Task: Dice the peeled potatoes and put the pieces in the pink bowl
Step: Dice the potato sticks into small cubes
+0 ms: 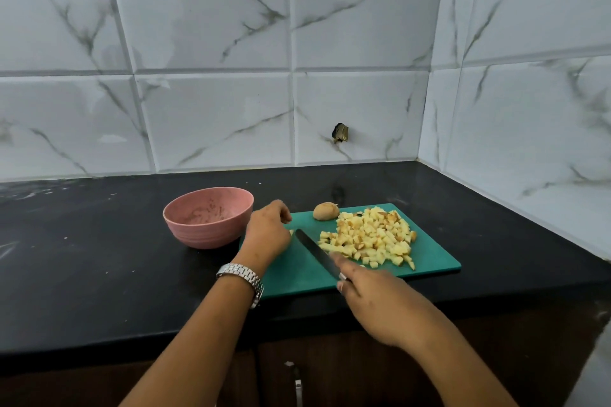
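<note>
A pink ribbed round bowl [205, 235] was noted at the left on the black stone desk [99, 274], just beside the green rectangular cutting board [429, 263]; only pale smears were seen inside it. The left hand [269, 231], a silver metal wristwatch [243, 276] at its wrist, was placed on the board's left end, fingers curled downward and hidden; whether anything was gripped could not be told. The dark-bladed kitchen knife [314, 251] was held by the right hand [373, 301], fingers wrapped round its handle, blade angled toward the left hand. One whole peeled potato [325, 211] was recorded at the board's far edge. A heap of diced potato pieces [370, 238] was found on the board's right half, just beside the blade.
</note>
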